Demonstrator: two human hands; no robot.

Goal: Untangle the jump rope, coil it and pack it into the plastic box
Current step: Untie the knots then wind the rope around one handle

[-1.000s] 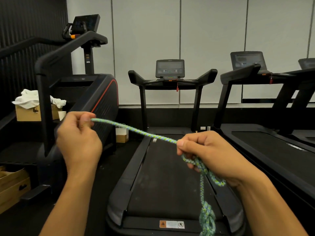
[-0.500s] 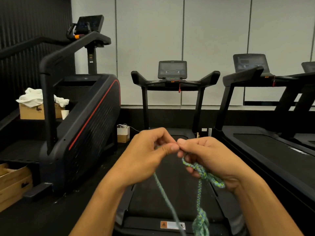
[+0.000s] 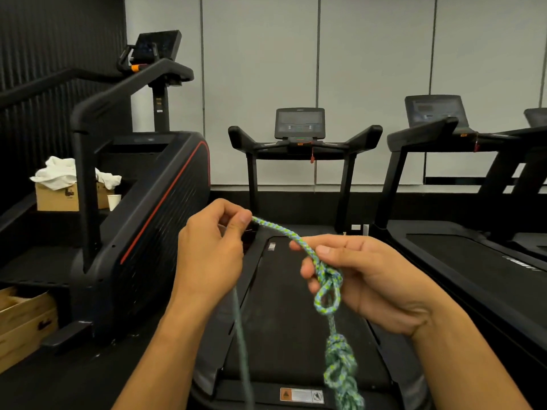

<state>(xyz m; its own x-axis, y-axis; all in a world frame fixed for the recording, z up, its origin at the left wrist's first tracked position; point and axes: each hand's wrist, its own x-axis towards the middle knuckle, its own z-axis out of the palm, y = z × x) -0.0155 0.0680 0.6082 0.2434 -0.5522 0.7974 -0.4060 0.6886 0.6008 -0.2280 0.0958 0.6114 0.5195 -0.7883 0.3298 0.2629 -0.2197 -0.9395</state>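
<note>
The jump rope is a blue-green braided cord held in front of me above a treadmill. My left hand pinches the cord between thumb and fingers at the upper left. From there a short stretch runs down-right to my right hand, whose fingers hold a loose knot with a small open loop. Below that knot the cord hangs down into a thicker chain of knots at the bottom edge. Another strand drops from under my left hand. No plastic box is in view.
A treadmill stands right ahead, another treadmill to the right, a black stair-climber machine to the left. A cardboard box with white cloths and a paper cup sit at far left; wooden crates at lower left.
My left hand came in from the far left to meet the right hand, took a new pinch on the cord, and has now drawn it a short way up-left again.
</note>
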